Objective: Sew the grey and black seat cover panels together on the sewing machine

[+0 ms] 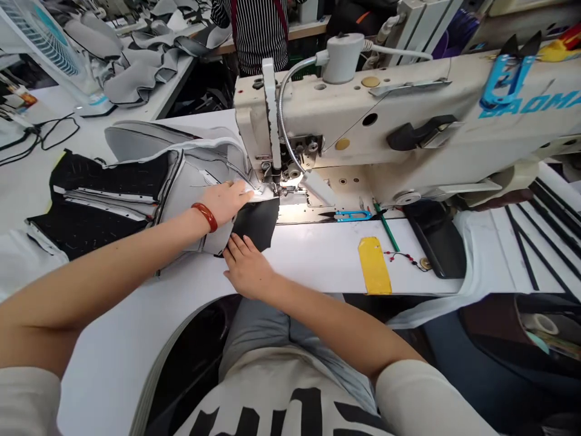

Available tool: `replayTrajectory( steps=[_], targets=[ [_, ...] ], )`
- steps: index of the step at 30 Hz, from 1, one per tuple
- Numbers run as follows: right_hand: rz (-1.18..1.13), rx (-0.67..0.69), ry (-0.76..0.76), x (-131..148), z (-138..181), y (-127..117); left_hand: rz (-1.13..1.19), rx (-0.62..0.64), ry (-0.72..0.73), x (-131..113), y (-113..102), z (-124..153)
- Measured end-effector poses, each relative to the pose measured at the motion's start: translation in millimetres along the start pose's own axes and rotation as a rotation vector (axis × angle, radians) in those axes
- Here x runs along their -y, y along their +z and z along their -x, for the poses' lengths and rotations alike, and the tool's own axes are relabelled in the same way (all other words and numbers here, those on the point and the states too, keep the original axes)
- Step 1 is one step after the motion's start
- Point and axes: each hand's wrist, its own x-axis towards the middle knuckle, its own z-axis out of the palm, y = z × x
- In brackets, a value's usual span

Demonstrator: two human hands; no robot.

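Observation:
My left hand [227, 200], with a red bangle at the wrist, lies flat on grey fabric [186, 200], fingers stretched toward the needle of a cream sewing machine [385, 115]. A little nearer to me, my right hand [245, 266] rests flat on the table with its fingertips on the edge of a black fabric piece [258, 221] that runs under the presser foot [278, 184]. Both hands press the work down; neither grips anything.
Black perforated panels [95, 200] are stacked at the left. Blue thread snips [349, 215], a green pencil [385, 227] and a yellow tag [374, 265] lie right of the needle. A person in a striped top [261, 30] stands behind the machine. Grey fabric piles [136, 66] cover the far table.

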Motion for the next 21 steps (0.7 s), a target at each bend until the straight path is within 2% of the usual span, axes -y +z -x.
replayTrajectory(
  steps=[2,4,8,11,14,21],
  targets=[
    [0.000,0.003,0.007,2.6,-3.1,3.6,0.032,0.090,0.050,-22.3,-12.3,-0.1],
    [-0.029,0.019,-0.012,3.0,-4.1,6.7,0.086,0.140,0.065,-46.0,-13.6,2.1],
    [-0.073,0.033,-0.063,5.7,6.7,9.7,0.122,0.121,0.009,-74.9,7.1,12.0],
    [-0.055,0.004,-0.076,12.2,22.7,7.6,0.103,0.072,0.007,-78.8,20.6,18.3],
    [-0.065,-0.033,-0.033,18.5,33.1,4.4,0.099,0.046,-0.018,-79.3,24.7,19.1],
    [-0.113,-0.020,-0.030,11.9,29.6,4.1,0.118,-0.017,-0.048,-80.4,32.4,4.8]
  ],
)
